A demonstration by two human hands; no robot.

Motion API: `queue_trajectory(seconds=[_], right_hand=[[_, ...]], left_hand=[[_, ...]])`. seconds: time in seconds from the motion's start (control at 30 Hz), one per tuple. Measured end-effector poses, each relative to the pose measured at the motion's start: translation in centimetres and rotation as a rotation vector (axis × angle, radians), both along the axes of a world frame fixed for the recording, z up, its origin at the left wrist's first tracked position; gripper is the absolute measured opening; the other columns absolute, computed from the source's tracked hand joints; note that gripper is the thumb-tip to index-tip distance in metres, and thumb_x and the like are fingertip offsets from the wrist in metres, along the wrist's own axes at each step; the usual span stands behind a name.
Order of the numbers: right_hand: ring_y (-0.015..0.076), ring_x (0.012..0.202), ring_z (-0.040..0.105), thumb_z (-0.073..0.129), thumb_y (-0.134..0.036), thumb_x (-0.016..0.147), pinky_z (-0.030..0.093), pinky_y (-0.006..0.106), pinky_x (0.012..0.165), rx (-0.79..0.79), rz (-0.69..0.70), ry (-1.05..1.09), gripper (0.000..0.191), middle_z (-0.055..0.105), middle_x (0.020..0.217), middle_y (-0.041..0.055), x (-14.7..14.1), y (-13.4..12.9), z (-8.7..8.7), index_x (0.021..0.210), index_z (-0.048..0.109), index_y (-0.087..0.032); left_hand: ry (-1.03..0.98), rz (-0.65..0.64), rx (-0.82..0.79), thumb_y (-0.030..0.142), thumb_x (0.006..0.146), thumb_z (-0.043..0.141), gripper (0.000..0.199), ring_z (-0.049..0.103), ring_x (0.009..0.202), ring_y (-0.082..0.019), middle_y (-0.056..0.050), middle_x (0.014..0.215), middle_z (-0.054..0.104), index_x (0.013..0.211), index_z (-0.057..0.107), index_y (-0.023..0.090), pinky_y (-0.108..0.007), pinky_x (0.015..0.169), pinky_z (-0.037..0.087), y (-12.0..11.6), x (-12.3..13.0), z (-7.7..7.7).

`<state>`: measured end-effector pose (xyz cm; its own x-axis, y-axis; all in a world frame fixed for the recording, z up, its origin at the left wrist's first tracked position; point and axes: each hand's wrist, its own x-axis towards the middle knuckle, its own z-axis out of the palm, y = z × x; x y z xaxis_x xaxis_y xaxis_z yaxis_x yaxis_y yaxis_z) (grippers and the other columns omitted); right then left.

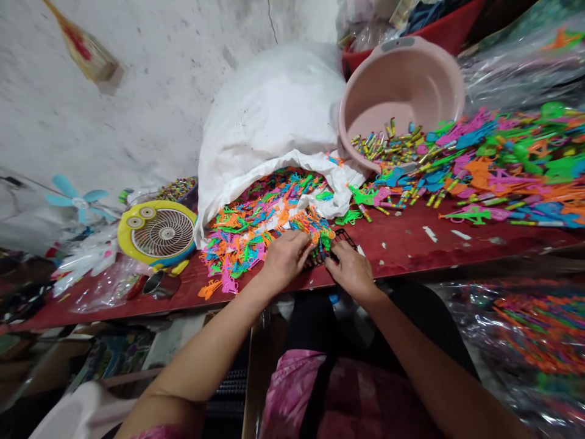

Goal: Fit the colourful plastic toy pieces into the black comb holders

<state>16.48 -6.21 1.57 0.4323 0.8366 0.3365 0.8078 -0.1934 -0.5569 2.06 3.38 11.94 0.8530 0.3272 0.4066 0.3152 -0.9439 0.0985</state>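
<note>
My left hand [287, 257] is at the front edge of a heap of small bright plastic toys [256, 225], its fingers curled and pinched together. Close beside it, my right hand [350, 268] bends its fingers inward over a black grid-like tray [346, 238]. Small coloured pieces [323, 242] show between the two hands, partly covered by the fingers. What each hand pinches is too small and hidden to make out. The toys spill from the mouth of a large white sack [274, 103].
A pink basin [402, 79] with small striped tubes lies tipped at the back. More plastic toys [516, 164] are piled right on the red table [402, 244]. A yellow fan [167, 231] and a metal cup [161, 285] stand left. Bagged toys [539, 329] are at lower right.
</note>
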Motion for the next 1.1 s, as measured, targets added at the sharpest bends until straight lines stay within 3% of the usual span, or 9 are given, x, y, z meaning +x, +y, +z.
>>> queue_trajectory(seconds=[0.3,0.43,0.53,0.73,0.83,1.0,1.1], right_hand=[[0.019,0.085,0.063,0.049,-0.021,0.09,0.039,0.029,0.066,-0.158,-0.02,-0.122,0.019,0.061,0.109,0.0084,-0.8,0.0,1.4,0.103,0.063,-0.018],[0.0202,0.09,0.064,0.045,-0.014,0.09,0.043,0.029,0.074,-0.155,-0.004,-0.167,0.025,0.064,0.109,0.0117,-2.3,-0.2,1.4,0.108,0.063,-0.015],[0.0219,0.092,0.064,0.041,-0.01,0.092,0.044,0.031,0.078,-0.175,-0.017,-0.177,0.029,0.065,0.105,0.015,-4.2,-0.5,1.1,0.112,0.062,-0.012],[0.0229,0.085,0.064,0.038,-0.011,0.093,0.044,0.034,0.073,-0.208,0.049,-0.244,0.03,0.064,0.104,0.0149,-7.0,-1.5,1.2,0.112,0.062,-0.014],[0.0224,0.082,0.063,0.038,-0.011,0.093,0.043,0.033,0.071,-0.224,0.08,-0.251,0.027,0.064,0.1,0.0128,-7.5,-1.6,1.6,0.101,0.063,-0.016],[0.0204,0.077,0.062,0.038,-0.011,0.093,0.041,0.032,0.067,-0.209,0.072,-0.252,0.026,0.064,0.099,0.0117,-7.9,-1.3,1.5,0.101,0.062,-0.017],[0.0201,0.08,0.062,0.039,-0.011,0.092,0.042,0.031,0.069,-0.192,0.077,-0.236,0.025,0.064,0.1,0.0122,-7.8,-1.5,1.7,0.1,0.062,-0.017]], left_hand=[[0.01,0.027,0.002,0.033,0.096,0.05,0.019,0.056,0.075,-0.017,-0.003,0.08,0.059,0.084,0.053,0.02,-0.027,0.066,0.041,0.0,-0.2,-0.1],[-0.072,0.175,0.074,0.049,0.087,0.062,0.032,0.058,0.085,-0.022,-0.006,0.089,0.062,0.098,0.056,0.02,-0.034,0.075,0.045,-1.4,0.0,0.4],[-0.103,0.292,0.164,0.058,0.081,0.066,0.044,0.057,0.094,-0.029,-0.01,0.093,0.064,0.098,0.059,0.019,-0.045,0.089,0.043,-3.1,-0.1,0.2],[-0.133,0.347,0.127,0.042,0.091,0.059,0.025,0.061,0.1,-0.028,-0.007,0.103,0.071,0.106,0.064,0.022,-0.053,0.106,0.03,-4.9,-2.1,-1.1],[-0.114,0.343,0.122,0.033,0.093,0.057,0.018,0.063,0.097,-0.026,-0.006,0.103,0.072,0.105,0.064,0.022,-0.05,0.102,0.035,-4.6,-2.9,-1.3],[-0.055,0.366,0.179,0.029,0.089,0.059,0.014,0.064,0.087,-0.025,-0.007,0.09,0.071,0.098,0.064,0.019,-0.042,0.084,0.043,-3.9,-2.8,-1.4],[-0.032,0.395,0.175,0.03,0.088,0.059,0.015,0.062,0.087,-0.026,-0.008,0.088,0.07,0.097,0.064,0.019,-0.041,0.081,0.043,-3.9,-2.6,-1.5]])
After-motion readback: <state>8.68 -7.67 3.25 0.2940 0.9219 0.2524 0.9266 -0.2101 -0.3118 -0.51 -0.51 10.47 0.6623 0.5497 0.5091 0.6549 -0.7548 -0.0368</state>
